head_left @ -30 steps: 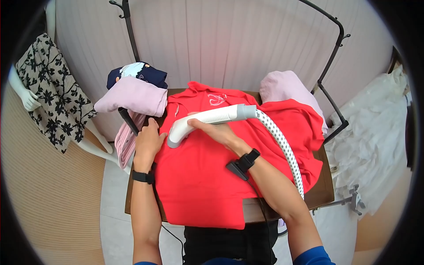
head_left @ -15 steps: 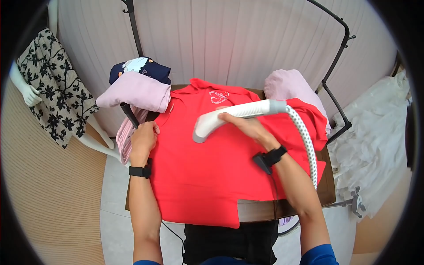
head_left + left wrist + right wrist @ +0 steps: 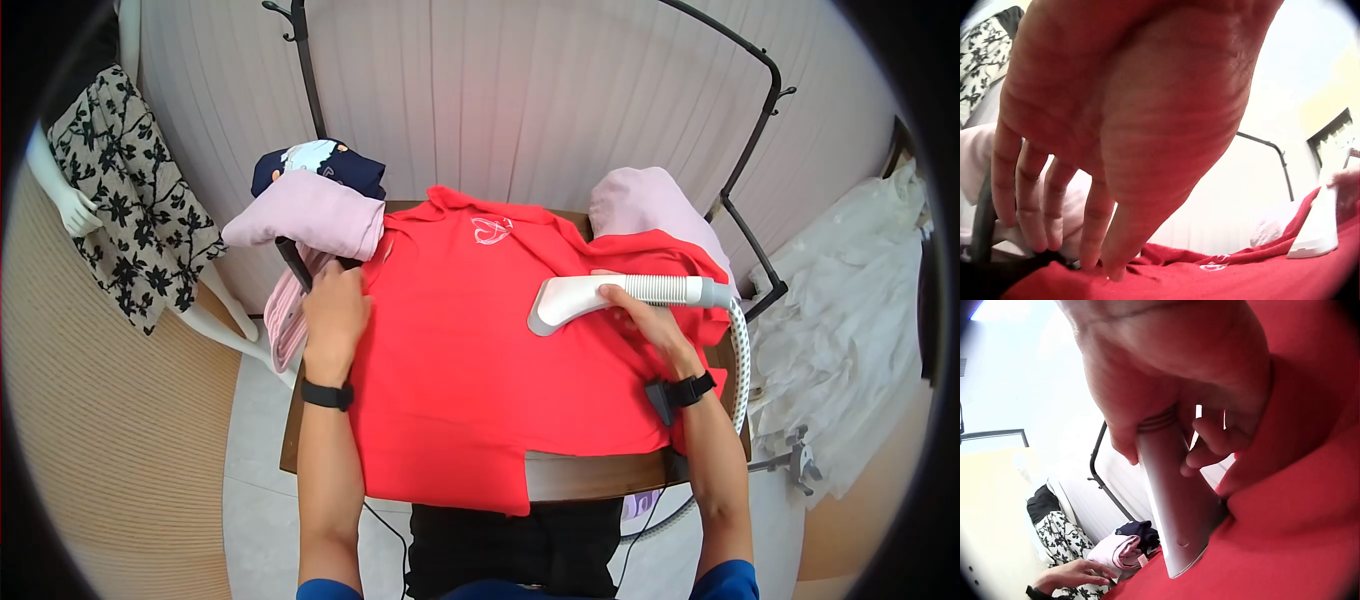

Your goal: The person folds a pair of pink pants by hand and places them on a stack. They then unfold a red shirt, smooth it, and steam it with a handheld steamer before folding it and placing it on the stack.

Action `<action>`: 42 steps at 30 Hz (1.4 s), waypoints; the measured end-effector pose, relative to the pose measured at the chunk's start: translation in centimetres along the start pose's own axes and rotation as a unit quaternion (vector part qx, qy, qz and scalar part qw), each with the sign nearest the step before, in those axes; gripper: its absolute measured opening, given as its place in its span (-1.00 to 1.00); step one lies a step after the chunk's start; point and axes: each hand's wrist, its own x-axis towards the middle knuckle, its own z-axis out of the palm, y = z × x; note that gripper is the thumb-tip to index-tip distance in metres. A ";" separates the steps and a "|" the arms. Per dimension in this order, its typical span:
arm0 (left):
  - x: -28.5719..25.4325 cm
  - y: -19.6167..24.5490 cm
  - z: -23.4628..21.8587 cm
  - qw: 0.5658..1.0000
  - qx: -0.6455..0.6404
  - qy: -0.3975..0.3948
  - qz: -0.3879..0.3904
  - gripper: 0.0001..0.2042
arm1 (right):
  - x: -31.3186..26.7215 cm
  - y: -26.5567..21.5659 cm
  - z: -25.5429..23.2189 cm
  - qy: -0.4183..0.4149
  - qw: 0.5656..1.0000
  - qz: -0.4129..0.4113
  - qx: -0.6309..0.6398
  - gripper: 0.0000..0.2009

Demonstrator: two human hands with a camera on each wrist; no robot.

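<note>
A red shirt [image 3: 450, 350] with a white heart print lies spread over a dark board. My right hand [image 3: 648, 322] grips the white steamer [image 3: 580, 300] by its handle, thumb on top; its head rests on or just over the shirt's middle right. In the right wrist view the fingers wrap the steamer [image 3: 1175, 500] and its flat head faces the red cloth. My left hand [image 3: 337, 312] lies at the shirt's left edge; in the left wrist view its fingers [image 3: 1041, 206] hang down, nearly straight, with the tips at the cloth's edge.
Folded pink [image 3: 312, 215] and navy [image 3: 330, 165] clothes sit at the back left, another pink bundle [image 3: 650, 205] at the back right. A patterned hose [image 3: 741, 370] hangs at the right. A black rack frame [image 3: 765, 100] rises behind; a skirted mannequin [image 3: 120, 200] stands left, white dresses [image 3: 835, 320] right.
The steamer has moved right across the shirt in my right hand, its hose shifting along. My left hand stays by the left edge; its fingers were more curled half a second ago.
</note>
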 end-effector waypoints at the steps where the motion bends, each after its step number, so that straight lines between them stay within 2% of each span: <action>1: -0.2 1.6 -0.2 0.998 0.017 0.044 0.038 -0.73 | -0.3 -0.1 0.1 0.003 1.000 -0.008 0.005 -0.58; 2: -0.4 3.1 0.0 0.998 0.017 0.044 0.038 -0.73 | -0.5 -0.1 0.2 0.005 1.000 -0.015 0.010 -0.58; 4: -0.7 6.2 0.3 0.973 -0.102 -0.072 0.195 -0.66 | -0.8 0.0 0.0 0.022 0.999 -0.048 0.012 -0.58; 5: -0.4 7.5 1.2 0.931 -0.143 -0.174 0.288 -0.51 | -0.9 0.0 -0.1 0.040 0.996 -0.079 0.014 -0.58; 6: -0.9 9.5 1.0 0.895 -0.167 -0.270 0.313 -0.36 | -1.0 -0.2 -0.3 0.038 0.996 -0.080 0.015 -0.58; 7: -1.6 11.7 1.0 0.848 -0.189 -0.363 0.335 -0.21 | -1.2 -0.6 -0.6 0.073 0.994 -0.072 0.032 -0.58; 9: -3.5 14.7 2.2 0.832 -0.125 -0.398 0.366 0.11 | -2.0 -1.9 -0.7 0.144 0.986 -0.064 0.060 -0.59; 10: -4.0 15.7 2.6 0.833 -0.124 -0.397 0.365 0.11 | -2.0 -1.9 -0.9 0.143 0.986 -0.065 0.060 -0.59; 12: -4.6 17.0 3.5 0.837 0.009 -0.382 0.391 0.30 | -1.9 -1.6 -1.9 0.188 0.977 -0.076 0.068 -0.59; 13: -4.9 17.4 4.9 0.839 0.012 -0.388 0.382 0.40 | -2.0 -1.6 -2.2 0.196 0.975 -0.081 0.064 -0.59; 19: -7.3 18.6 3.6 0.830 0.034 -0.407 0.380 0.44 | -3.0 -2.7 -2.5 0.177 0.978 -0.082 0.073 -0.59; 26: -11.1 19.5 2.0 0.823 0.041 -0.403 0.398 0.41 | -2.4 -3.7 -0.1 0.133 0.982 -0.120 0.053 -0.61; 29: -11.9 19.6 1.1 0.819 0.027 -0.405 0.405 0.33 | -1.9 -4.2 1.2 0.113 0.986 -0.111 0.051 -0.61; 31: -10.8 19.1 -0.5 0.802 0.018 -0.433 0.411 0.16 | -1.7 -5.1 2.5 0.111 0.984 -0.127 0.054 -0.62; 32: -9.8 18.2 -0.1 0.803 0.017 -0.432 0.410 0.16 | -1.5 -5.2 2.9 0.109 0.984 -0.127 0.053 -0.62; 34: -6.8 14.7 0.9 0.773 -0.254 -0.439 0.382 -0.11 | -1.0 -5.3 3.8 0.099 0.986 -0.121 0.053 -0.64; 36: -3.4 10.6 -1.0 0.807 -0.343 -0.332 0.348 -0.42 | -0.4 -5.1 4.6 0.076 0.986 -0.132 0.063 -0.64; 38: -0.3 5.3 1.9 0.872 -0.308 -0.119 0.361 -0.59 | 0.3 -4.7 5.5 0.052 0.986 -0.142 0.074 -0.65; 39: 0.5 4.2 0.6 0.896 -0.367 -0.168 0.186 -0.62 | 0.7 -4.6 6.0 0.029 0.989 -0.132 0.056 -0.66; 40: 0.8 3.5 -0.8 0.887 -0.412 -0.210 0.004 -0.64 | 1.3 -4.3 6.5 0.007 0.992 -0.123 0.038 -0.66; 42: 1.0 2.1 -1.2 0.896 -0.410 -0.143 -0.090 -0.61 | 1.9 -3.9 8.2 -0.038 0.989 -0.141 0.036 -0.67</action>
